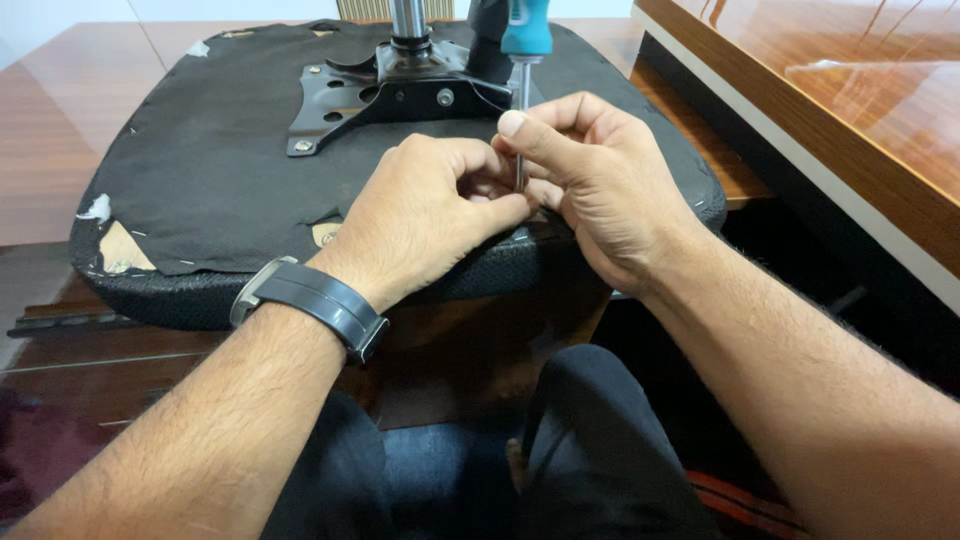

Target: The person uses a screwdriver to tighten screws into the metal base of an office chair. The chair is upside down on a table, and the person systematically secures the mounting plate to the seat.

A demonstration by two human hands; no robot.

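Note:
An upturned chair seat (pixel 220 170) covered in black cloth lies in front of me, with a black metal bracket (pixel 390 95) and a steel post bolted at its middle. A screwdriver (pixel 524 60) with a teal handle stands upright near the seat's front edge. My right hand (pixel 590 180) pinches its steel shaft between thumb and fingers. My left hand (pixel 430 215), a dark watch on its wrist, has its fingertips pressed together at the tip of the shaft, against the cloth. What lies under the fingertips is hidden.
The seat rests on a glossy brown wooden surface (pixel 60 130). A polished wooden desk (pixel 850 110) with a pale edge runs along the right. The cloth is torn at the seat's left corner (pixel 110 240). My knees in dark trousers (pixel 590 440) are below.

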